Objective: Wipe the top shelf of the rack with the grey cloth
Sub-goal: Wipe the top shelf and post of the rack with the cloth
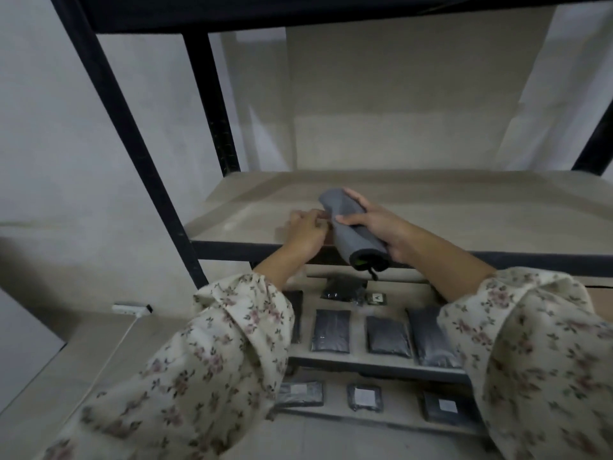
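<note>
Gripping rolled grey cloth (pixel 351 227), right hand (pixel 381 227)

I see both arms reaching forward, forearms bare, floral sleeves bunched at the elbows. Right hand (pixel 374 227) is palm-left, thumb on top, fingers wrapped around the cloth (pixel 348 227). Left hand (pixel 306 229) is half curled, fingertips pinching at the cloth's left edge, wrist slightly bent.
</note>
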### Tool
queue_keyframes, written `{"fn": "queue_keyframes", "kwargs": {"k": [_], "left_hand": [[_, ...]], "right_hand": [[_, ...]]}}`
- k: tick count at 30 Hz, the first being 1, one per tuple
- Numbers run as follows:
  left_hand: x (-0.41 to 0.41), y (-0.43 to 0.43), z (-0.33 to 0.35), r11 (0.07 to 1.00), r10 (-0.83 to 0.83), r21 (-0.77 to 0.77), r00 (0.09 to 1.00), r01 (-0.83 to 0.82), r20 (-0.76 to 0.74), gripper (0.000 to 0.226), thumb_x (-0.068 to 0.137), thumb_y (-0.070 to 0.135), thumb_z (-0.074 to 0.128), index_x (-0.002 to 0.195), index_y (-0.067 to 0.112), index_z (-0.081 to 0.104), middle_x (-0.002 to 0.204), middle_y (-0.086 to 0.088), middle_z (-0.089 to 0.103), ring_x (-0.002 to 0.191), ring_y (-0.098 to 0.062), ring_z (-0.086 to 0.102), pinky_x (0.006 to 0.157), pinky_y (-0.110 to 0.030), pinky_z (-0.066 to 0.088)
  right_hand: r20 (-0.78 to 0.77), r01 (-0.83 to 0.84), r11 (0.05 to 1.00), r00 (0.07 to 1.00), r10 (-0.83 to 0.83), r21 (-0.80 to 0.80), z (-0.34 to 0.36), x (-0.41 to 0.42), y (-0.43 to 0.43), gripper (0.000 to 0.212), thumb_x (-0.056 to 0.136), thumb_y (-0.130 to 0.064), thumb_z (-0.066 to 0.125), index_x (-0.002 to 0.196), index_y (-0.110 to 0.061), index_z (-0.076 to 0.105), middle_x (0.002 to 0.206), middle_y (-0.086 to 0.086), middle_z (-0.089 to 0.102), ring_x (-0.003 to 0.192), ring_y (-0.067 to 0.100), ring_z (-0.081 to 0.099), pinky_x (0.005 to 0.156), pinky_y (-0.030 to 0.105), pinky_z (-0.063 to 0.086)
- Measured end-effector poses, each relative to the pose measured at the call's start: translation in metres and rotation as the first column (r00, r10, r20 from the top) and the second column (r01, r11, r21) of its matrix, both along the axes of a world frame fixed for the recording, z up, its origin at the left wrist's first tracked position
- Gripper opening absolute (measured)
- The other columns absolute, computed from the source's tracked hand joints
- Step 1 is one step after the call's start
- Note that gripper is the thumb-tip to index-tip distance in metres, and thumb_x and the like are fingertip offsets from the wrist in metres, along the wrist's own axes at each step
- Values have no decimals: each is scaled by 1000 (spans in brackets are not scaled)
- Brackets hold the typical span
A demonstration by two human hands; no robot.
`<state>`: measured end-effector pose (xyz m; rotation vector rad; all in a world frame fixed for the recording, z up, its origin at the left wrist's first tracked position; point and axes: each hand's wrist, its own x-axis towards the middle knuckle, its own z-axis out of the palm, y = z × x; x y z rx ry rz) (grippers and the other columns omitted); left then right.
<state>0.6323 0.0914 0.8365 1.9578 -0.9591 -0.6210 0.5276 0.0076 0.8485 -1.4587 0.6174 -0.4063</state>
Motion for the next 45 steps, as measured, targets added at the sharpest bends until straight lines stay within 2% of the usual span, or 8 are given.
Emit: {"fn": "queue_keyframes", "kwargs": {"k": [6,11,20,24,29,36,41,45], "left_hand": [[80,23,-15,982,123,44,798,-183,590,33,92,26,48,125,22,49,135,-8,42,127,-27,32,102,-38,31],[149,38,-32,965,53,151,724,-213,687,42,96,33,38,135,18,39,140,-12,41,131,-29,32,109,-42,27],[211,35,-44,980,23,133,744,-150,668,43,96,38,34,134,19,43,139,-8,41,129,-27,33,113,-39,23],[211,32,-49,982,37,112,736,-151,676,45,95,42,32,133,20,44,137,-7,40,126,-27,36,111,-39,25],[210,33,-48,980,9,142,740,-141,672,47,94,44,30,133,20,42,137,-8,39,126,-27,35,111,-39,23],[210,36,-47,980,-25,165,749,-113,662,49,94,45,28,134,20,40,138,-8,38,127,-28,35,113,-41,22],[208,39,-47,984,-15,142,742,-109,670,46,95,43,30,132,18,43,136,-8,40,124,-28,37,110,-40,23],[209,37,-47,983,0,133,736,-123,677,45,95,43,30,131,20,44,136,-7,40,125,-27,37,110,-40,24]], "right_hand": [[-429,18,705,782,-451,-709,-12,27,-25,57,94,-23,44,144,-33,20,152,21,16,124,46,39,97,48,42],[-624,-78,720,568,-536,-690,-20,84,-24,53,98,-21,26,147,-11,9,154,24,1,139,46,14,111,53,19],[-593,-317,514,569,-570,-797,-16,194,23,55,94,-18,34,146,-24,18,150,19,9,128,41,23,93,48,39],[-597,-229,649,679,-428,-726,-10,179,10,71,95,-27,36,144,-34,-15,151,23,10,136,43,16,109,55,24],[-507,-42,838,813,-288,-544,2,160,-3,64,86,-21,61,142,-17,30,140,11,40,127,31,40,97,30,36],[-475,-177,643,817,-327,-745,0,199,-5,41,89,-51,31,118,-28,47,116,8,47,117,33,48,99,41,39],[-512,-232,463,516,-687,-856,-16,220,-52,37,94,-18,37,130,-10,35,134,27,37,120,42,40,97,49,40],[-459,-254,421,730,-507,-871,-32,252,-28,32,94,-15,35,124,-8,46,130,22,43,115,40,47,94,47,45]]}}
